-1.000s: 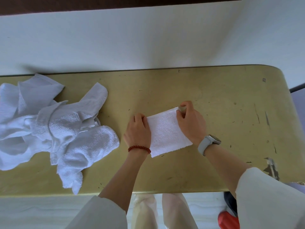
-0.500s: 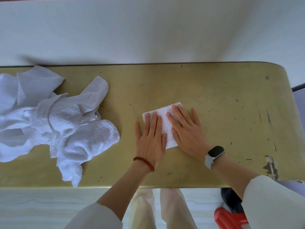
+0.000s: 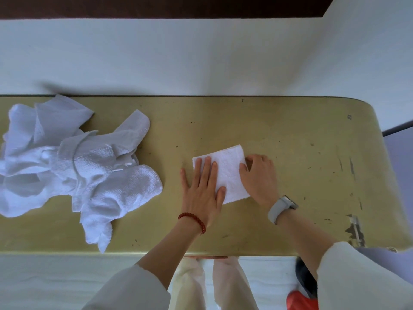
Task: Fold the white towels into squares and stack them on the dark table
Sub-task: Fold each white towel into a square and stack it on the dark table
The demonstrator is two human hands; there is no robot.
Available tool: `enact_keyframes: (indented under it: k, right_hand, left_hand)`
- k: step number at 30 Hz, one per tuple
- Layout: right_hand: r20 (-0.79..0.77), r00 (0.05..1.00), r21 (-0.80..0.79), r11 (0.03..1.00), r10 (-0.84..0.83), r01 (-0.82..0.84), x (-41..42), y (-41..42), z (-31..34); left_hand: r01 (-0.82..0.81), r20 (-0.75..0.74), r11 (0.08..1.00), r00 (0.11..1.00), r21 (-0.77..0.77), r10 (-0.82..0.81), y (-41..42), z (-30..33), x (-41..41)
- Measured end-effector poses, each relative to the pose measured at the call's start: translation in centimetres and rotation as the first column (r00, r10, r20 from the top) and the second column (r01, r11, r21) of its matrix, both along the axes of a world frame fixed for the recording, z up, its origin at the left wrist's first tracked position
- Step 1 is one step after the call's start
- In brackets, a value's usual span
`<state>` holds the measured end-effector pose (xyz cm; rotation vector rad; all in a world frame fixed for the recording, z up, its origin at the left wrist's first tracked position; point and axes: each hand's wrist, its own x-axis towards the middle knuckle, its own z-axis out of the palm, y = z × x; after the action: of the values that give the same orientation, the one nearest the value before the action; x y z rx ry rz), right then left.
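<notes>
While the left hand (image 3: 201, 186) is pressing flat and the right hand (image 3: 259, 175) is pinching its right edge, one folded towel (image 3: 228, 171) is lying mid-counter (image 3: 290, 142), with the crumpled pile (image 3: 73, 166) waiting left.

Soft, even daylight, faint shadows, sharp focus, wide-angle bending at edges.

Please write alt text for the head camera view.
A person's left hand presses flat on a folded white towel on a yellowish table, while the right hand grips its right edge. Unfolded white towels lie piled at left.
</notes>
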<state>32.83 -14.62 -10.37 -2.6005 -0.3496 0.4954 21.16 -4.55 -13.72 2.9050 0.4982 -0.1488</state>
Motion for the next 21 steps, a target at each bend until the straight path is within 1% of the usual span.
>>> enact_keyframes:
  k: [1, 4, 6, 7, 10, 13, 14, 15, 16, 17, 18, 19, 20, 21]
  right_hand:
    - [-0.082, 0.996, -0.025, 0.999, -0.037, 0.035, 0.4, 0.4, -0.1]
    - [-0.288, 0.950, -0.017, 0.993, -0.120, 0.120, 1.7, 1.2, -0.2]
    - [-0.387, 0.915, 0.006, 0.992, -0.116, 0.128, 1.9, 1.4, 0.3]
    - [-0.411, 0.906, 0.024, 0.992, -0.104, 0.125, 2.0, 1.5, 0.7]
    - [-0.434, 0.897, 0.084, 0.988, -0.082, 0.132, 1.8, 1.4, 1.8]
    - [-0.425, 0.905, 0.197, 0.972, -0.033, 0.127, 1.1, 1.0, 3.3]
    - [-0.389, 0.921, 0.226, 0.969, -0.007, 0.103, 0.7, 0.8, 3.9]
    - [-0.332, 0.943, 0.251, 0.966, 0.025, 0.062, 0.4, 0.7, 4.6]
    - [-0.264, 0.962, 0.276, 0.961, 0.070, 0.006, 0.0, 0.6, 5.3]
    - [-0.196, 0.972, 0.298, 0.952, 0.126, -0.063, -0.2, 0.5, 6.0]
    - [-0.141, 0.971, 0.312, 0.940, 0.191, -0.139, -0.5, 0.5, 7.0]
    - [-0.102, 0.960, 0.320, 0.922, 0.262, -0.218, -0.8, 0.6, 8.0]
    - [-0.075, 0.941, 0.315, 0.903, 0.331, -0.293, -1.0, 0.7, 8.9]
    - [-0.054, 0.913, 0.307, 0.877, 0.404, -0.370, -1.2, 1.0, 10.0]
  left_hand:
    - [-0.002, 0.000, 1.000, 1.000, -0.007, 0.002, -0.1, 0.0, 0.0]
    - [-0.021, -0.015, 1.000, 1.000, -0.011, 0.021, -0.2, 0.2, 0.1]
    - [-0.029, -0.039, 1.000, 0.999, -0.008, 0.029, -0.1, 0.3, 0.1]
    - [-0.032, -0.050, 0.999, 0.998, -0.009, 0.031, -0.1, 0.4, 0.1]
    - [-0.047, -0.053, 0.999, 0.998, -0.010, 0.046, -0.2, 0.2, 0.0]
    - [-0.048, -0.037, 0.998, 0.998, -0.034, 0.047, -0.2, 0.3, 0.2]
    - [-0.051, -0.007, 0.997, 0.999, -0.051, 0.051, -0.2, 0.4, 0.2]
    - [-0.075, 0.054, 0.993, 0.995, -0.088, 0.080, -0.3, 0.5, 0.0]
    - [-0.129, 0.125, 0.973, 0.980, -0.192, 0.155, -0.4, 1.1, -0.2]
    - [-0.198, 0.202, 0.920, 0.940, -0.338, 0.276, -0.5, 1.8, -0.4]
    - [-0.259, 0.234, 0.826, 0.878, -0.501, 0.417, -0.6, 2.7, -0.6]
    - [-0.293, 0.214, 0.696, 0.812, -0.656, 0.544, -0.4, 3.9, -0.9]
    - [-0.309, 0.148, 0.547, 0.756, -0.779, 0.637, -0.1, 5.0, -1.0]
    - [-0.317, 0.045, 0.381, 0.715, -0.869, 0.697, 0.5, 6.1, -1.4]
